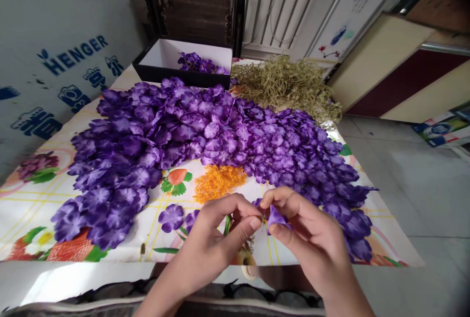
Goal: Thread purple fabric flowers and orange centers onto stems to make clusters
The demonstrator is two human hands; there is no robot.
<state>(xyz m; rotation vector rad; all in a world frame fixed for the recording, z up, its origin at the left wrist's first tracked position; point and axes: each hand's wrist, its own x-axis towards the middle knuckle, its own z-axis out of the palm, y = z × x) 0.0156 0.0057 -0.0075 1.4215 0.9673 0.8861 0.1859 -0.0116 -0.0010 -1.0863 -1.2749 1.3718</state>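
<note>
My right hand (308,229) pinches a small purple fabric flower (276,217) between thumb and fingers, just above the table's near edge. My left hand (220,231) meets it from the left, thumb and forefinger pinched at the flower's centre on something too small to name. A small heap of orange flower centres (219,181) lies on the tablecloth right behind the hands. A wide arc of loose purple petals (165,131) covers most of the table beyond.
The table wears a fruit-print cloth (33,194). A black box (172,65) with a few purple flowers stands at the far edge, beside a pile of dry yellow-green stems (286,84). Grey floor lies to the right, a printed board (55,62) to the left.
</note>
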